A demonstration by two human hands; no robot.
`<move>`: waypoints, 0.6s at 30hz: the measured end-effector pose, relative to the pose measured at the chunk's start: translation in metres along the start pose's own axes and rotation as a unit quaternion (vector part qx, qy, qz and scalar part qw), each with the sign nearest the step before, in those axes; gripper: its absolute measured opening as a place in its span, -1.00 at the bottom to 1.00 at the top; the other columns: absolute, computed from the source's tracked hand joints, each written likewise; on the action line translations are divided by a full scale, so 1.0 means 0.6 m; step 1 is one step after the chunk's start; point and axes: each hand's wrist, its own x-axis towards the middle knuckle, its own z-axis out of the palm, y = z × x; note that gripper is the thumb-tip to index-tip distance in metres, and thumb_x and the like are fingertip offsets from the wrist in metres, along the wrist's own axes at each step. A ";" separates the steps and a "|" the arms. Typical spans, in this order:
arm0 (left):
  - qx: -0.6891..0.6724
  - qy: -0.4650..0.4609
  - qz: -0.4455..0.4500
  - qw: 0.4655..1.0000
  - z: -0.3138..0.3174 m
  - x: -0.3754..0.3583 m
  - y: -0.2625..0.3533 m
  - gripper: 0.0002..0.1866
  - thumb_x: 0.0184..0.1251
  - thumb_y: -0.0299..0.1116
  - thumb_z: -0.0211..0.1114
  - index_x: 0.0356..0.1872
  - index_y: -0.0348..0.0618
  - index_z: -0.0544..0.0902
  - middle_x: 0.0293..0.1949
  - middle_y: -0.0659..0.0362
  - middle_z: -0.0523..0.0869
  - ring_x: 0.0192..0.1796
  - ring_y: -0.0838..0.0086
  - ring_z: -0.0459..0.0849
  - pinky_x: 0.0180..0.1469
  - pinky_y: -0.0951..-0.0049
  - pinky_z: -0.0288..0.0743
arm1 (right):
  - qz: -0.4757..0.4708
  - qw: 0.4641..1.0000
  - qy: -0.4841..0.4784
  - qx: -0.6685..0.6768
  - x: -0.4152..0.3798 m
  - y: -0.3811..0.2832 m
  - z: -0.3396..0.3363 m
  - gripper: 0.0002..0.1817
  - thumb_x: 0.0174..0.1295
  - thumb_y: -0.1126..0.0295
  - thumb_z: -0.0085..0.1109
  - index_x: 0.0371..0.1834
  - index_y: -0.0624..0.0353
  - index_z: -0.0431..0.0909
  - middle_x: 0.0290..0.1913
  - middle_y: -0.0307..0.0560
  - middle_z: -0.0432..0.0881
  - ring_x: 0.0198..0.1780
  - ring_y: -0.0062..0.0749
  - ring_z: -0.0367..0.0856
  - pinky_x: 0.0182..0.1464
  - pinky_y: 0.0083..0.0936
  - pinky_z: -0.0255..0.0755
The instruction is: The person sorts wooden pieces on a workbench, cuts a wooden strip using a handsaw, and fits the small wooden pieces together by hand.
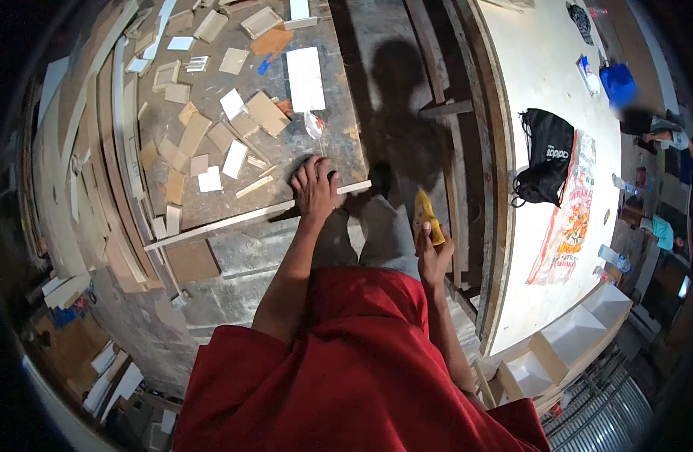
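My left hand [314,185] lies over the near edge of the worktable [339,90], fingers resting on the top and slightly apart. A long, thin wooden strip [218,226] runs along that edge and passes under the hand; whether the palm presses on it is hidden. Low on the right, beside my leg, my right hand [435,260] is closed around a yellow object [424,211] with a pointed tip, whose exact kind I cannot make out. Ahead of my left hand are a small white-and-red packet [314,125] and a white rectangular board [306,79].
Several wood offcuts [194,134] cover the worktable's left half. Long boards [97,151] stand along its left side. To my right, a pale table [542,75] bears a black drawstring bag [546,154] and a printed plastic sack [565,226]. White-lined wooden boxes [576,331] stand nearer. People are at far right.
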 end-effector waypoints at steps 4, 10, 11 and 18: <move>0.000 -0.026 0.036 0.999 0.020 0.017 0.031 -0.44 0.42 -0.02 0.31 0.31 -0.06 0.47 0.39 0.08 0.39 0.38 0.08 0.35 0.36 -0.08 0.12 | 0.042 0.999 0.004 -0.010 0.001 0.016 -0.020 -0.56 0.50 0.05 0.25 -0.23 0.30 0.56 -0.41 -0.36 0.49 -0.37 -0.70 0.38 -0.38 -0.60 0.24; -0.032 -0.024 0.054 0.998 0.034 0.027 0.063 -0.43 0.44 -0.05 0.30 0.33 -0.12 0.43 0.43 0.03 0.32 0.40 0.04 0.29 0.40 -0.12 0.05 | -0.014 0.999 0.020 -0.037 0.014 0.026 -0.028 -0.59 0.50 0.06 0.25 -0.25 0.25 0.56 -0.46 -0.39 0.47 -0.43 -0.74 0.35 -0.41 -0.64 0.21; -0.050 -0.026 0.042 0.998 0.031 0.028 0.063 -0.43 0.44 -0.08 0.30 0.34 -0.14 0.43 0.45 0.02 0.30 0.40 0.02 0.29 0.43 -0.15 0.03 | -0.047 0.998 0.017 -0.042 0.018 0.031 -0.027 -0.61 0.49 0.05 0.26 -0.26 0.18 0.56 -0.51 -0.44 0.45 -0.52 -0.77 0.32 -0.49 -0.67 0.14; -0.004 0.013 0.047 0.999 0.042 0.024 0.066 -0.42 0.42 -0.09 0.32 0.33 -0.19 0.45 0.43 -0.04 0.33 0.41 0.02 0.29 0.43 -0.13 0.02 | -0.016 0.999 -0.038 -0.026 0.007 0.002 -0.026 -0.68 0.49 0.21 0.26 -0.14 0.32 0.56 -0.32 -0.29 0.53 -0.25 -0.63 0.43 -0.19 -0.58 0.39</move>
